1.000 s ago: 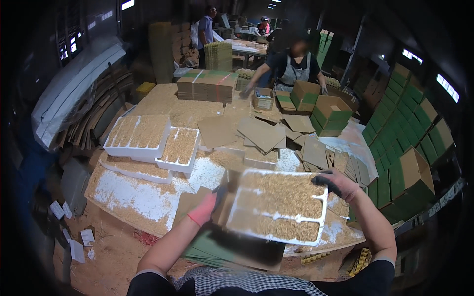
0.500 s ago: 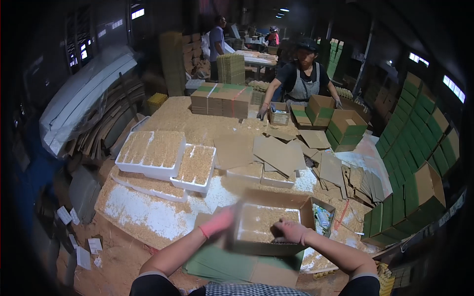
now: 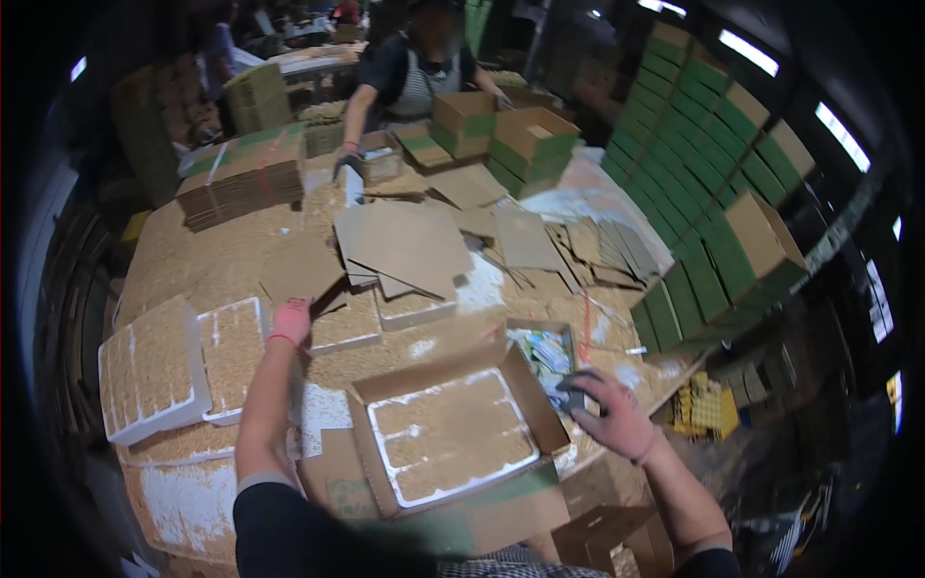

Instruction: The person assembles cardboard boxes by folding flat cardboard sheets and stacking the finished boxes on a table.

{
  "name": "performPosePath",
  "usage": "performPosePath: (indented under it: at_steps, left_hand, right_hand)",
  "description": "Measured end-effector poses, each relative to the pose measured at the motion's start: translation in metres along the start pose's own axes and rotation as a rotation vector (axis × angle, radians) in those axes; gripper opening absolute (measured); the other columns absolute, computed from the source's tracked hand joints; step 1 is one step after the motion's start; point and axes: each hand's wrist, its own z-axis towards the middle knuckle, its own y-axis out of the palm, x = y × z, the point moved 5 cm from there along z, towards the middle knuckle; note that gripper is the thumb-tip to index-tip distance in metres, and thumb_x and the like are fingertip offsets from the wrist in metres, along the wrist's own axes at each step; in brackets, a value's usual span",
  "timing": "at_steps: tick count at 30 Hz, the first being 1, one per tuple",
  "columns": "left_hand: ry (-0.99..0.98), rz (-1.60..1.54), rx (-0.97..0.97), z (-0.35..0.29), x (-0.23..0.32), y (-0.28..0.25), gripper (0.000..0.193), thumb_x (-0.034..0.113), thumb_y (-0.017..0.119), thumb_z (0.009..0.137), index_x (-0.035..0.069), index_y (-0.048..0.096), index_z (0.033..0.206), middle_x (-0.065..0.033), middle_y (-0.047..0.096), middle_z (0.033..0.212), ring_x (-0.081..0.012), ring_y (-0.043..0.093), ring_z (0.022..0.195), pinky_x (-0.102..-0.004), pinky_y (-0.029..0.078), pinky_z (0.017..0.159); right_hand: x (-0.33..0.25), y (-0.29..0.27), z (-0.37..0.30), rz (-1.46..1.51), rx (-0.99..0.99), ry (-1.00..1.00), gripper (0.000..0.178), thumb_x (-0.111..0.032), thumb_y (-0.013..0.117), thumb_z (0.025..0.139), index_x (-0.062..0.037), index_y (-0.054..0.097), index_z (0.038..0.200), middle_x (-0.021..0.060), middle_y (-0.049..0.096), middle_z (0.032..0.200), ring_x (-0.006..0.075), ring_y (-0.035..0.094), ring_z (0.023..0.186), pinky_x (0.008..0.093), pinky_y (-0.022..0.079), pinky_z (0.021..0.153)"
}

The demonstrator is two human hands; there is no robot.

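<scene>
An open cardboard box point(image 3: 360, 424) stands in front of me, with a white foam tray point(image 3: 397, 502) inside it, filled level with sawdust-like brown material. My left hand point(image 3: 291, 320), in a pink glove, reaches past the box's far left side. Its fingers are closed at the near corner of a brown cardboard sheet point(image 3: 297, 264). My right hand point(image 3: 612, 416), gloved in pink with dark fingertips, hovers right of the box. Its fingers are curved and apart with nothing between them. Close to them is a small box point(image 3: 568, 339) of colourful packets point(image 3: 542, 351).
Filled foam trays point(image 3: 152, 366) stand at left. Loose cardboard sheets point(image 3: 405, 241) cover mid-table. A strapped cardboard stack point(image 3: 246, 178) lies far left. Across the table a co-worker point(image 3: 414, 82) handles things beside green-brown boxes point(image 3: 530, 144). More boxes point(image 3: 694, 183) are stacked at right.
The view has swung right. My left hand went from the box's left side to the cardboard sheet. My right hand lifted off the filled tray and moved right, beside the packets.
</scene>
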Motion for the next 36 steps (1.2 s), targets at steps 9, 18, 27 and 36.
performPosePath:
  at_steps: [9, 18, 27, 36]
  left_hand:
    - [0.446, -0.740, 0.204, -0.166, 0.212, -0.236, 0.037, 0.007, 0.064, 0.083, 0.010, 0.059, 0.119, -0.0174, 0.053, 0.128, -0.0355, 0.049, 0.121, -0.0441, 0.038, 0.105]
    - [0.879, 0.287, -0.088, -0.192, 0.262, -0.182, 0.030, 0.014, 0.054, 0.083, 0.014, 0.062, 0.112, -0.0064, 0.056, 0.121, -0.0251, 0.050, 0.122, -0.0420, 0.037, 0.109]
    - [0.640, 0.348, -0.336, -0.232, 0.309, -0.213, 0.036, 0.018, 0.050, 0.090, 0.009, 0.056, 0.125, -0.0178, 0.050, 0.133, -0.0366, 0.044, 0.129, -0.0527, 0.031, 0.110]
    - [0.288, -0.689, -0.461, -0.256, 0.252, -0.207, 0.047, 0.020, 0.057, 0.088, 0.009, 0.055, 0.134, -0.0161, 0.064, 0.121, -0.0275, 0.060, 0.115, -0.0357, 0.046, 0.099]
  right_hand:
    - [0.225, 0.030, 0.004, -0.135, -0.027, 0.312, 0.034, -0.030, 0.066, 0.085, -0.0038, 0.066, 0.106, 0.0176, 0.064, 0.111, 0.0342, 0.063, 0.104, 0.0397, 0.049, 0.092]
    - [0.286, 0.122, 0.068, -0.743, -0.150, 0.048, 0.028, -0.032, 0.059, 0.086, -0.0094, 0.072, 0.094, 0.0124, 0.068, 0.099, 0.0305, 0.063, 0.101, 0.0373, 0.049, 0.088]
    - [0.140, -0.050, 0.039, 0.163, 0.382, 0.056, 0.022, -0.018, 0.065, 0.083, -0.0037, 0.062, 0.098, 0.0172, 0.063, 0.103, 0.0362, 0.061, 0.093, 0.0422, 0.050, 0.084]
    - [0.004, 0.086, 0.010, -0.277, -0.605, -0.459, 0.024, -0.019, 0.063, 0.087, -0.0024, 0.063, 0.105, 0.0153, 0.066, 0.104, 0.0321, 0.064, 0.099, 0.0368, 0.052, 0.087]
